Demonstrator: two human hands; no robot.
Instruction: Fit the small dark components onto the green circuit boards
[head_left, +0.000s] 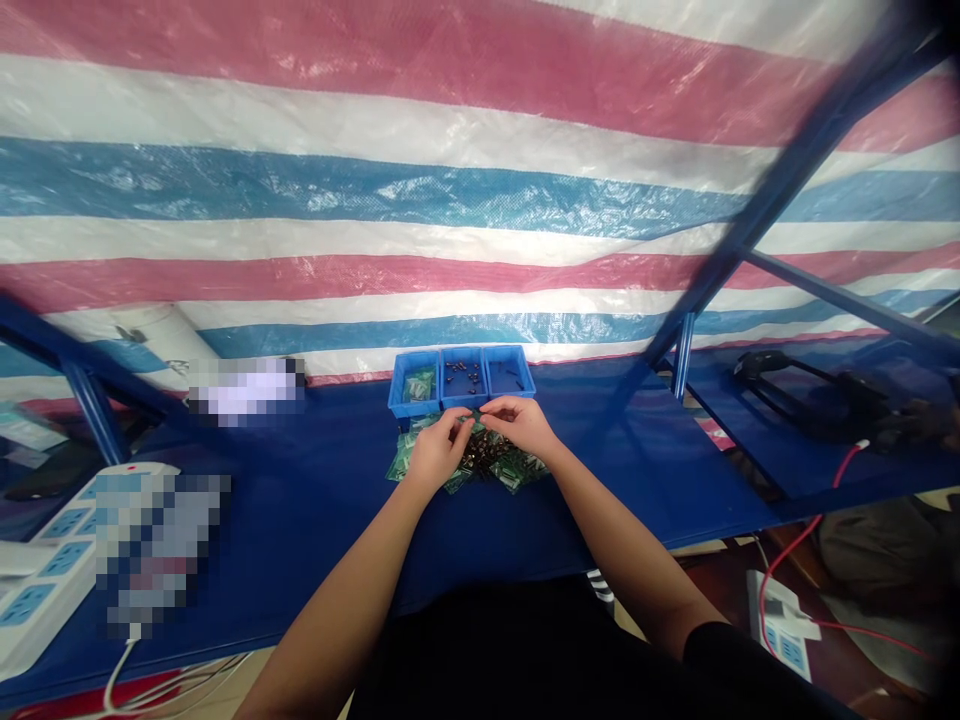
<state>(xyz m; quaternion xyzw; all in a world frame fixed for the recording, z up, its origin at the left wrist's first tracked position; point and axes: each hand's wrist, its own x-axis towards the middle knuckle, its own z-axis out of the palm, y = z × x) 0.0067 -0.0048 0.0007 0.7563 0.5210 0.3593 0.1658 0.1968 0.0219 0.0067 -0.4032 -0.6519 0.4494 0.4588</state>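
Note:
My left hand [439, 452] and my right hand [523, 424] meet over a pile on the blue table. Fingers on both sides are pinched together, fingertips almost touching. Something small and greenish shows between them, too small to name. Below lies a heap of small dark, shiny metal pieces [484, 452]. Green-and-clear packets [512, 472] are spread around the heap, partly hidden by my hands. Just beyond stand three joined blue trays: the left tray [411, 409] holds green packets, the middle tray [463, 400] several small dark pieces, and the right tray [531, 378] a few thin dark pieces.
A white power strip [45, 580] and a blurred-out object [169, 550] with a white cable lie at the left. Another pixelated item [247, 390] sits farther back. Blue metal frame bars [682, 355] rise at both sides. A striped sheet [450, 200] hangs behind the table.

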